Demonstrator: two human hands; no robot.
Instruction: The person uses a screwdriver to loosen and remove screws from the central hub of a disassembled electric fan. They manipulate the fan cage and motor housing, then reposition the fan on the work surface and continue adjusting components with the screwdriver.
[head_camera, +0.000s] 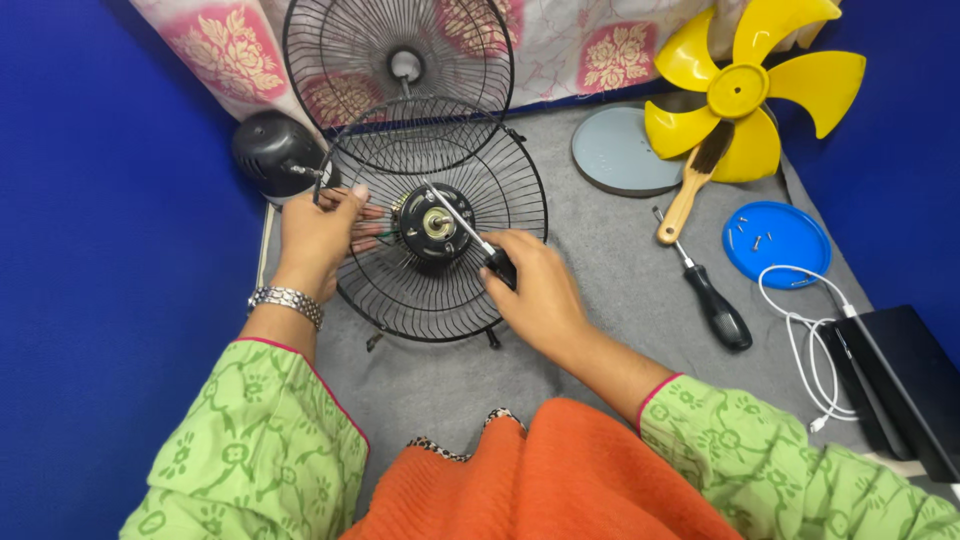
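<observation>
Fan largely stripped: yellow blade (740, 90) off, upper right; front grille (398, 80) detached, top centre. Motor (432, 224) remains in rear grille (440, 240), centre frame. Right hand (535, 290) fingers closed around screwdriver (470, 232), tip at motor. Left hand (320, 235) pinching grille rim. Removed screws in blue lid (776, 243), right.
</observation>
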